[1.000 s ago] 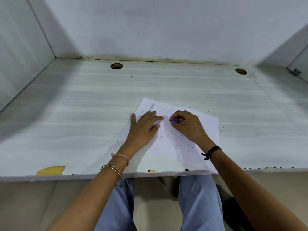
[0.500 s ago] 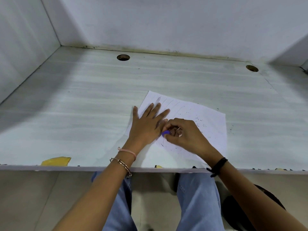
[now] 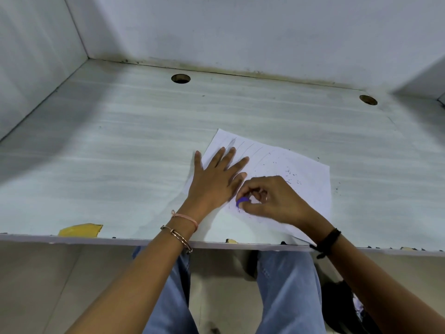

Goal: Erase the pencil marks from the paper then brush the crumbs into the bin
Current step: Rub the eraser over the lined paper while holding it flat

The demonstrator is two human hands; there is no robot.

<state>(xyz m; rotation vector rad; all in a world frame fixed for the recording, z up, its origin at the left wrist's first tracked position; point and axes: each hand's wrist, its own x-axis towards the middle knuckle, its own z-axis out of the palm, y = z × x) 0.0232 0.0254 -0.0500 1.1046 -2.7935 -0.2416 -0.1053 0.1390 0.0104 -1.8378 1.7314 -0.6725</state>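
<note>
Two hands work the paper (image 3: 308, 179), which lies toward the desk's (image 3: 120, 153) 5 o'clock edge. The left hand (image 3: 216, 182) is spread flat on its 9 o'clock half, evidently to stop it sliding. The right hand (image 3: 272, 201) pinches the eraser (image 3: 242, 202) against it near 6 o'clock. Marks (image 3: 243, 147) show at 12 o'clock and crumbs (image 3: 290, 173) toward 2 o'clock. No bin is visible.

Before me lies a pale grey wood-grain desktop (image 3: 120, 153). Plain white panel walls (image 3: 240, 27) close off its far and left edges, with grime along the far seam. Two round cable holes (image 3: 180, 78) pierce it near that seam. A torn yellow tape scrap (image 3: 80, 229) sticks at its near edge, and a beige floor (image 3: 48, 285) lies below.
</note>
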